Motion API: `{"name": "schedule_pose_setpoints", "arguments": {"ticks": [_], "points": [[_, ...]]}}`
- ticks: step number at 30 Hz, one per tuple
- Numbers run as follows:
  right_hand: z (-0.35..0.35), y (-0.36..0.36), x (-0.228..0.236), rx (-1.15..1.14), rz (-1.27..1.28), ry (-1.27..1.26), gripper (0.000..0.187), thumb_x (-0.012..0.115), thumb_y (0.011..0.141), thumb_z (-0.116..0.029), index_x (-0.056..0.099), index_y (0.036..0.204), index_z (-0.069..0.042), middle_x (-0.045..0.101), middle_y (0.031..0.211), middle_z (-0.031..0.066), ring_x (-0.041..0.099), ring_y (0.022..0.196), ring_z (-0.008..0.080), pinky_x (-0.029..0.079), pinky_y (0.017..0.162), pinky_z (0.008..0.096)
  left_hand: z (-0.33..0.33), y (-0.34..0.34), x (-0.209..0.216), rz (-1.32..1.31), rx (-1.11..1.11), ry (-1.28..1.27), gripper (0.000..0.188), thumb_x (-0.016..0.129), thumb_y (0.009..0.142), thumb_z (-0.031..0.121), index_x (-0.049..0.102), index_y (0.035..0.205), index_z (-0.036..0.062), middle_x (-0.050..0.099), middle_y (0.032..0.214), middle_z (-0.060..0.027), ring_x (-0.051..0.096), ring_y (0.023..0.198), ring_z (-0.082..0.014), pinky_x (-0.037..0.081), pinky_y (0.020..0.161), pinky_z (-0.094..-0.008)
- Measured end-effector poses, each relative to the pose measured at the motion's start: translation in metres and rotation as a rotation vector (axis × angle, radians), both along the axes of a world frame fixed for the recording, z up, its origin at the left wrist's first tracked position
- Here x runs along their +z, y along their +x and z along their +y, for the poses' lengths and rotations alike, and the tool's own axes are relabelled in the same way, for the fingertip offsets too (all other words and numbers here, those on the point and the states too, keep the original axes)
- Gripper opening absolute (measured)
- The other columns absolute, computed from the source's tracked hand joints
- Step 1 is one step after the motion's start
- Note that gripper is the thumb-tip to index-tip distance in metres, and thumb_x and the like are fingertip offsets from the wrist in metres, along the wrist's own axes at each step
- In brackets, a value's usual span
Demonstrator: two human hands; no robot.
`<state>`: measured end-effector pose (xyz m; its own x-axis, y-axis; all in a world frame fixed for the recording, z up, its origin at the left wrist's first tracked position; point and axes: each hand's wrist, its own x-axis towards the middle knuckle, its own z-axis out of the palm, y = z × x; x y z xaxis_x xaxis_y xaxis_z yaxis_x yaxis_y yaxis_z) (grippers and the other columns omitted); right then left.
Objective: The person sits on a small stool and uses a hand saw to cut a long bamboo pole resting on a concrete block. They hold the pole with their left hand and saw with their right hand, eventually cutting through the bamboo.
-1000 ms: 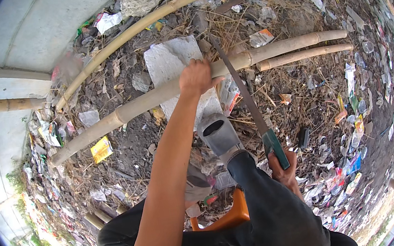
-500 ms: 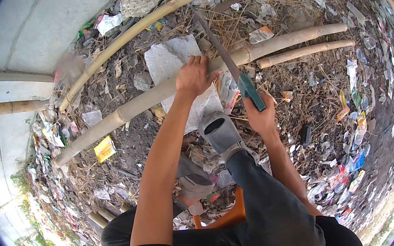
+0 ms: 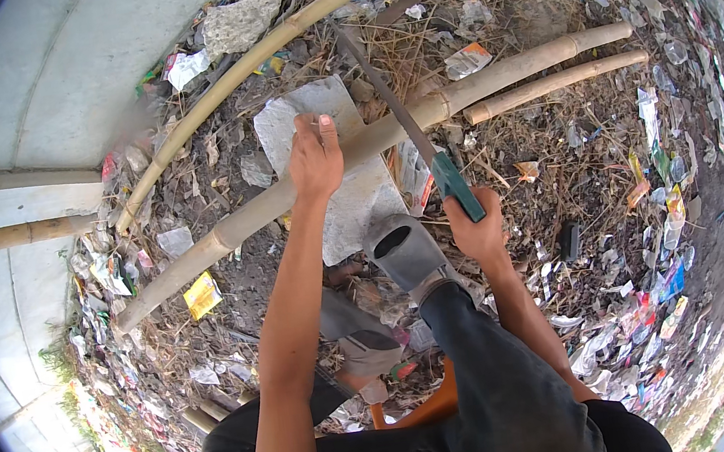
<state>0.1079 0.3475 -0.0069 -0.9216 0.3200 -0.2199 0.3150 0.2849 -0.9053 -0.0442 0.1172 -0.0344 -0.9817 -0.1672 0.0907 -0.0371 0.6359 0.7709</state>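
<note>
A thick bamboo pole (image 3: 259, 210) lies slantwise across a pale flat slab (image 3: 361, 191). My left hand (image 3: 315, 161) is on the pole over the slab, closed, its fingers bent toward the far side and its thumb pointing up beside them. Their undersides are hidden. In my right hand (image 3: 478, 222) is a handsaw (image 3: 457, 184) with a green handle, my fingers wrapped round its grip. Its dark blade crosses the pole to the right of the slab, with the tip pointing away from me. My grey shoe (image 3: 407, 252) is at the slab's near edge.
A long bamboo pole (image 3: 265, 45) arches across the far side. One shorter bamboo piece (image 3: 558, 85) lies near the thick pole's right end. Litter covers the ground, with a stone chunk (image 3: 243, 20) at the back. A pale wall (image 3: 25, 97) stands left, and an orange stool (image 3: 431, 400) is beneath me.
My left hand has shifted left along the thick pole, away from the saw blade. The saw stays across the pole in my right hand, drawn slightly nearer. The whole view has tilted a little.
</note>
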Motion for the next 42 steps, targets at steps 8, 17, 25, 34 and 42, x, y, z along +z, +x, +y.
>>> {"name": "schedule_pose_setpoints", "arguments": {"ticks": [8,17,25,34,42], "points": [[-0.003,-0.003,0.012,0.068,0.123,-0.012,0.027,0.068,0.088,-0.014,0.056,0.068,0.002,0.045,0.055,0.0039,0.042,0.056,0.01,0.036,0.05,0.0375,-0.005,0.006,0.017,-0.225,-0.18,-0.195,0.052,0.07,0.097,0.047,0.057,0.073,0.002,0.057,0.074,-0.0145,0.056,0.069,-0.0248,0.046,0.069,-0.0374],[-0.006,0.0,0.008,0.099,0.156,-0.033,0.024,0.064,0.087,-0.008,0.055,0.068,0.002,0.045,0.054,0.0046,0.042,0.053,0.0082,0.035,0.048,0.0347,-0.024,0.027,0.029,-0.049,-0.579,0.817,0.076,0.075,0.074,0.079,0.054,0.069,0.0064,0.057,0.082,-0.0027,0.051,0.08,-0.0143,0.04,0.077,-0.0295],[-0.01,0.002,0.005,0.112,0.164,0.014,0.024,0.066,0.086,-0.01,0.058,0.068,0.003,0.048,0.053,0.0094,0.046,0.05,0.012,0.038,0.048,0.0364,-0.032,0.033,0.037,0.026,-0.604,0.723,0.043,0.074,0.083,0.047,0.061,0.08,0.0057,0.06,0.087,-0.0096,0.056,0.088,-0.0219,0.042,0.088,-0.0358],[-0.007,0.004,0.003,0.182,0.188,0.035,0.019,0.066,0.085,-0.008,0.059,0.07,0.002,0.048,0.054,0.0107,0.046,0.05,0.0115,0.037,0.047,0.0368,-0.054,0.048,0.027,0.267,-0.282,-0.278,0.05,0.071,0.088,0.037,0.063,0.124,0.0031,0.065,0.12,-0.0176,0.055,0.115,-0.0368,0.039,0.106,-0.0497],[-0.008,0.004,0.0,0.179,0.209,0.077,0.019,0.068,0.086,-0.01,0.061,0.071,0.002,0.049,0.053,0.0118,0.046,0.048,0.0134,0.039,0.048,0.0357,-0.058,0.031,0.038,0.173,-0.256,0.056,0.065,0.074,0.086,0.048,0.064,0.131,0.0023,0.063,0.132,-0.0186,0.052,0.132,-0.0383,0.031,0.118,-0.0511]]}}
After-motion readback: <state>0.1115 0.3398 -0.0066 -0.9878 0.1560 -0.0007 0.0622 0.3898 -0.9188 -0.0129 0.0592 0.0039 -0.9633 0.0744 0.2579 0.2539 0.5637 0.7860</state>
